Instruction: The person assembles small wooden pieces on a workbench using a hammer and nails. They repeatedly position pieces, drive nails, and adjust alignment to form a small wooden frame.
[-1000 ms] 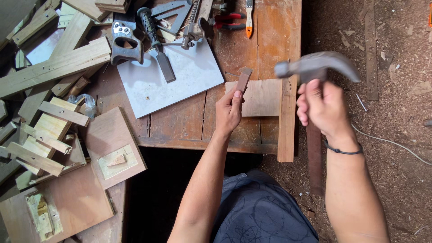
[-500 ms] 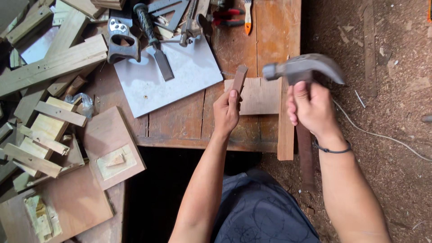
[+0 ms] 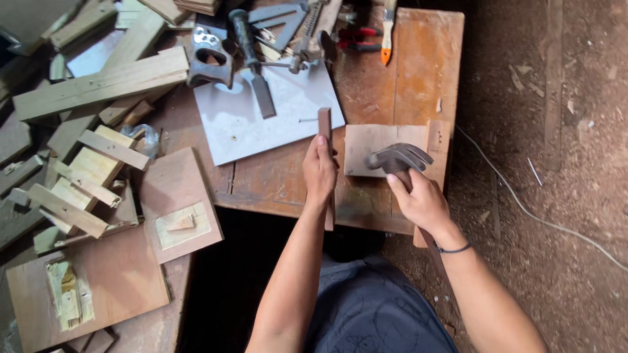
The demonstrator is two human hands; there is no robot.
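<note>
At the near edge of the bench [image 3: 405, 72], left hand [image 3: 319, 171] is clenched around a narrow wood strip [image 3: 325, 125], holding it roughly in line with the forearm so the far end sticks out past the fingers onto the pale sheet [image 3: 261, 124]. A nail [image 3: 307, 120] pokes out sideways from that far end, just over the sheet, so the grip looks meant to pin the strip flat and keep the fingers back from the nail end. Right hand [image 3: 418, 201] is closed around the handle of a claw hammer [image 3: 399, 158], choked up close to the head (short grip, likely for control rather than force); the head hangs just above a small flat board [image 3: 369, 145] lying beside the strip, right of it. Whether the head touches the board, cannot tell. A thin upright slat [image 3: 437, 147] lies against the board's right edge. Further back on the bench: a chisel [image 3: 252, 62] lying on the sheet, a metal plane body [image 3: 210, 60], red-handled pliers [image 3: 360, 38], an orange-handled tool [image 3: 387, 39], all well apart from both hands. Left of the bench sits a heap of wood offcuts [image 3: 78, 150] and plywood panels [image 3: 180, 202]. A cable [image 3: 523, 209] trails over the dirt floor on the right.
</note>
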